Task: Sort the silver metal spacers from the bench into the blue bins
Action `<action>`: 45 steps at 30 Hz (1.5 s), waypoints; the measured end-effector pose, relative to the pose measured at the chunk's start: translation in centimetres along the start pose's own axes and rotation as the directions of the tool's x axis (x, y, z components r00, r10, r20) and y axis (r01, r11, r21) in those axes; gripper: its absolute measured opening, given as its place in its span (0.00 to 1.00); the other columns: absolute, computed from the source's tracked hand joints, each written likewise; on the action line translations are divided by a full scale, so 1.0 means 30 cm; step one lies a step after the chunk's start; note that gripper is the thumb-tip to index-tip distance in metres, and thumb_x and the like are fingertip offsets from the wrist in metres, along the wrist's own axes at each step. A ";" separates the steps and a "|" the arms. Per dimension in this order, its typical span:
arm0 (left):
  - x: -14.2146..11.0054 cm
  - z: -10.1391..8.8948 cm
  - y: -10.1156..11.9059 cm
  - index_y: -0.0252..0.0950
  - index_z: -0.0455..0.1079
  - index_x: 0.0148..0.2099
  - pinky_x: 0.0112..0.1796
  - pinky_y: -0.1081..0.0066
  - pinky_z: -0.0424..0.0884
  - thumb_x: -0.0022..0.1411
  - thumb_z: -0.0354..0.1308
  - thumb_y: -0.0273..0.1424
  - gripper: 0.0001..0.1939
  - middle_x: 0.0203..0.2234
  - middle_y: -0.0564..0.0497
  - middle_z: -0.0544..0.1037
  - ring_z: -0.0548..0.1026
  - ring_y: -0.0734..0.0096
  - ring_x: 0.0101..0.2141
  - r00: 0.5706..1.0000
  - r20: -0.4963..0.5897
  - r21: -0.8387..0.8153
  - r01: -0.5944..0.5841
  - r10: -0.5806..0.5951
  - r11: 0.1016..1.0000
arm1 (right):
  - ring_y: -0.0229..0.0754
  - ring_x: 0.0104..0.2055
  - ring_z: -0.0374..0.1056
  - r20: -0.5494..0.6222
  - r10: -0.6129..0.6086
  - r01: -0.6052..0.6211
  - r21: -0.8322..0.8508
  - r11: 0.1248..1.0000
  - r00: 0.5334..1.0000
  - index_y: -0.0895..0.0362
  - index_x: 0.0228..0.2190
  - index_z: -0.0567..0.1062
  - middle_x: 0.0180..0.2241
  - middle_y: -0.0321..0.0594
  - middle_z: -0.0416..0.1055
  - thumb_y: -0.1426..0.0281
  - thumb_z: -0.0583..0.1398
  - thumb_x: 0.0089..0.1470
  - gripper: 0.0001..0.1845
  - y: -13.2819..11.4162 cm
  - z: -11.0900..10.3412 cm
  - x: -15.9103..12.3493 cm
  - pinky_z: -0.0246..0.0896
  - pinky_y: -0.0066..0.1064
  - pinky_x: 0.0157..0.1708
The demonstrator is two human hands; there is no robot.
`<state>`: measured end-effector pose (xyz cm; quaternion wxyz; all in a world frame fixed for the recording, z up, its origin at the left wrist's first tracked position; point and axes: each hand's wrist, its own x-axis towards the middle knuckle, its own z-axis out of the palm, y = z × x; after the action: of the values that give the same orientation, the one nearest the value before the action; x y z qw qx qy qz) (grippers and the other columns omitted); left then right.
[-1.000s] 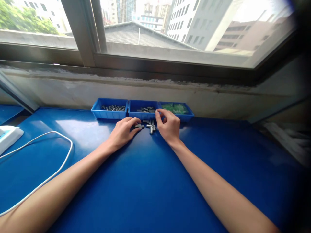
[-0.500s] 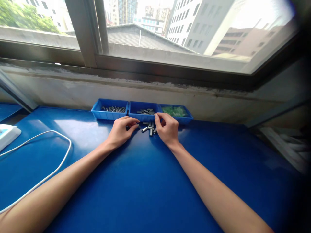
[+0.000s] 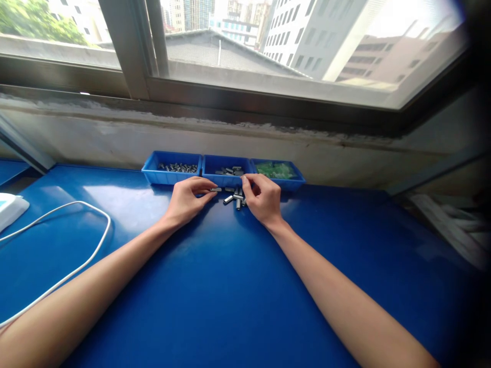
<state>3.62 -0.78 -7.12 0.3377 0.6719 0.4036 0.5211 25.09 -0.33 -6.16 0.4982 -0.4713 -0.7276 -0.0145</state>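
The left hand (image 3: 188, 198) pinches a small, elongated silver metal piece (image 3: 217, 189) between thumb and fingertips; glossy, straight-sided metal pieces (image 3: 238, 197) lie loosely piled between the hands. The right hand (image 3: 264, 198) has thumb and forefinger pressed together, any contents indiscernible, near a rectangular blue plastic bin (image 3: 220, 180)

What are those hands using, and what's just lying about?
In use:
left hand, pinching a metal piece
loose pieces on the table
right hand, beside them
bins, probably

Just lying about, it seems:
cable
white device
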 end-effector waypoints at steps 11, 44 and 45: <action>0.004 0.003 0.029 0.33 0.76 0.38 0.28 0.72 0.77 0.57 0.69 0.46 0.19 0.24 0.49 0.81 0.80 0.66 0.25 0.992 0.036 -0.092 0.125 -0.122 0.988 | 0.38 0.26 0.68 0.052 -0.172 0.174 -0.039 0.984 0.984 0.57 0.39 0.79 0.30 0.38 0.76 0.68 0.58 0.64 0.09 -0.004 -0.002 -0.016 0.64 0.31 0.32; -0.015 0.013 0.011 0.38 0.79 0.45 0.51 0.62 0.73 0.69 0.57 0.34 0.10 0.46 0.44 0.81 0.77 0.59 0.48 0.841 0.470 0.382 -0.466 0.266 0.798 | 0.41 0.27 0.70 -0.052 0.069 -0.076 -0.151 0.986 0.996 0.55 0.38 0.80 0.32 0.42 0.79 0.61 0.56 0.66 0.15 0.003 0.001 -0.004 0.63 0.32 0.32; -0.015 0.012 0.009 0.38 0.78 0.44 0.49 0.63 0.74 0.69 0.58 0.34 0.09 0.45 0.44 0.81 0.77 0.60 0.47 0.855 0.452 0.394 -0.447 0.254 0.803 | 0.41 0.27 0.69 -0.044 0.069 -0.074 -0.146 0.986 0.997 0.55 0.37 0.80 0.32 0.41 0.79 0.62 0.56 0.66 0.15 0.003 0.001 -0.004 0.62 0.32 0.31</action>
<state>3.96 -1.30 -7.17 0.1249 0.8858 0.3142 0.3178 25.14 -0.35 -6.29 0.4762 -0.5324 -0.6973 -0.0596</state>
